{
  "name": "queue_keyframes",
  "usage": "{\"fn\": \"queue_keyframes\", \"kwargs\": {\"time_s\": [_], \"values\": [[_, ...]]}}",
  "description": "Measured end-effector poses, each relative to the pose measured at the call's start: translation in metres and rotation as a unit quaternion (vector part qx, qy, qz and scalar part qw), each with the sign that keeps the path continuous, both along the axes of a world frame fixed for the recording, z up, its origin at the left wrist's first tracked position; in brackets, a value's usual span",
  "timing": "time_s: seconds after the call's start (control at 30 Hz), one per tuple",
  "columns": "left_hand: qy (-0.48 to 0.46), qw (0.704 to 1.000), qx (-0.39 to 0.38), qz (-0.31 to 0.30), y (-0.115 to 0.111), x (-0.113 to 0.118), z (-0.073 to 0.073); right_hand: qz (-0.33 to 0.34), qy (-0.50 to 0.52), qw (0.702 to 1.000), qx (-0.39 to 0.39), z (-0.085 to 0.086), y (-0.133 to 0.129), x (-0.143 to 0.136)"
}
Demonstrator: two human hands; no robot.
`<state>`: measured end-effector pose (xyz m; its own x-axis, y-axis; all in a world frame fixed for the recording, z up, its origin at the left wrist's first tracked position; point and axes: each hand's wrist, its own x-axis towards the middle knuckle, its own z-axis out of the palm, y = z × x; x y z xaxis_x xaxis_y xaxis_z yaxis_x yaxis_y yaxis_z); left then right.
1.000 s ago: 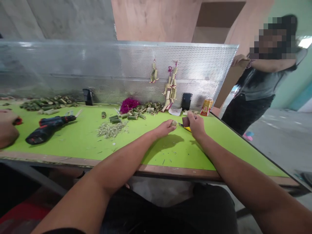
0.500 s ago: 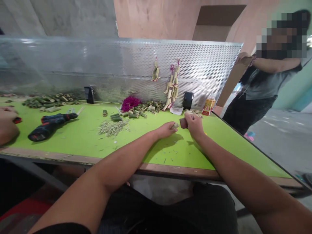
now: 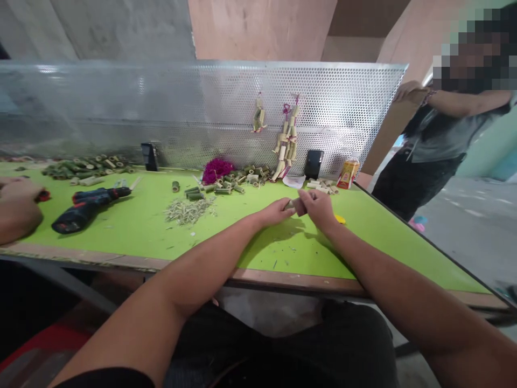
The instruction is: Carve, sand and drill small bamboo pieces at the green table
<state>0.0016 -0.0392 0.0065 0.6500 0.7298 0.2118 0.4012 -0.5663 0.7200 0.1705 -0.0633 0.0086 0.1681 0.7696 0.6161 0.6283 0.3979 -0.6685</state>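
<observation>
My left hand (image 3: 276,212) is closed round a short piece of bamboo (image 3: 288,205), most of it hidden by the fingers. In my right hand (image 3: 317,206) is a small brown sheet of sandpaper (image 3: 299,207), pinched between thumb and fingers. The sandpaper meets the end of the bamboo piece above the green tabletop (image 3: 258,249). Just beyond my right hand lie pale bamboo pieces (image 3: 323,186), and a yellow object (image 3: 340,219) is beside my wrist.
A cordless drill (image 3: 86,207), bamboo shavings (image 3: 188,210), green bamboo pieces (image 3: 196,193) and purple string (image 3: 217,170) lie leftward. Bamboo strings (image 3: 285,143) hang on a perforated metal panel (image 3: 343,108). A drink bottle (image 3: 347,171) stands right; a co-worker's hand (image 3: 20,207) rests far left.
My right hand has moved left, bringing the sandpaper from just apart to against the bamboo's end. The person at the right and their cardboard have shifted slightly right in view.
</observation>
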Motion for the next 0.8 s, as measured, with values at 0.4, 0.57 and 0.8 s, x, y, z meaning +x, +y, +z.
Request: {"fn": "queue_keyframes", "kwargs": {"time_s": [0.4, 0.57, 0.8], "values": [[-0.026, 0.999, 0.007, -0.027, -0.004, 0.002, 0.000, -0.081, 0.086, 0.993, -0.002, -0.001, 0.015, 0.026], [-0.023, 0.999, -0.030, -0.013, 0.002, -0.001, -0.009, -0.030, -0.055, 0.998, 0.029, -0.001, 0.004, -0.006], [-0.024, 1.000, -0.013, 0.011, 0.003, 0.000, -0.005, -0.014, 0.137, 0.990, -0.012, 0.005, 0.005, 0.015]]}}
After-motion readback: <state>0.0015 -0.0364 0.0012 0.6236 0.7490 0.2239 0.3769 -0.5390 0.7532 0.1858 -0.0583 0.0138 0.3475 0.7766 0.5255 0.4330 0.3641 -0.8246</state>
